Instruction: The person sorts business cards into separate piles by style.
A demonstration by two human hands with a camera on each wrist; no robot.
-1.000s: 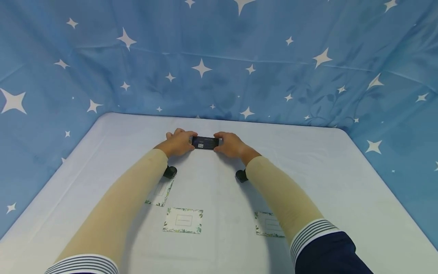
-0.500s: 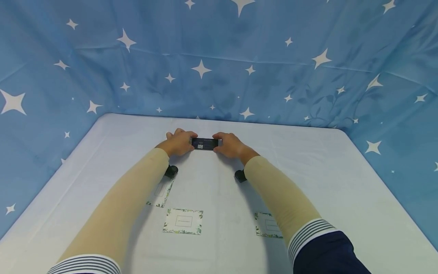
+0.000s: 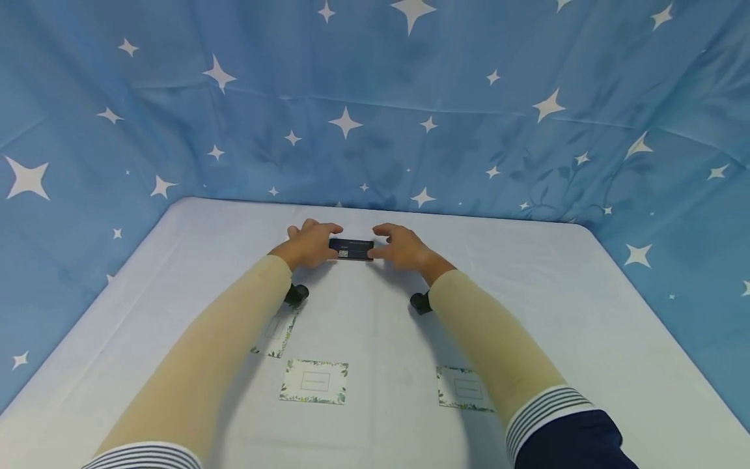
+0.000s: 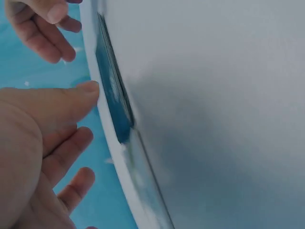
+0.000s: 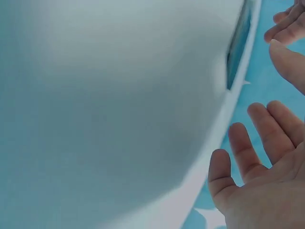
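Grips spread, fingers apart from thumbs, your left hand and right hand flank the dark-blue, flat, rectangular pack near the far edge of the white-covered surface, where light, even contact at the pack's 2 short ends should avoid skewing it.

R hand spread, nr dark-edged flat obj.

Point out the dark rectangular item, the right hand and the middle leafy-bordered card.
Dark rectangular item (image 3: pixel 355 248), head view: middle of its printed face.
Right hand (image 3: pixel 404 249), head view: middle of the hand.
Middle leafy-bordered card (image 3: pixel 314 382), head view: its framed center.
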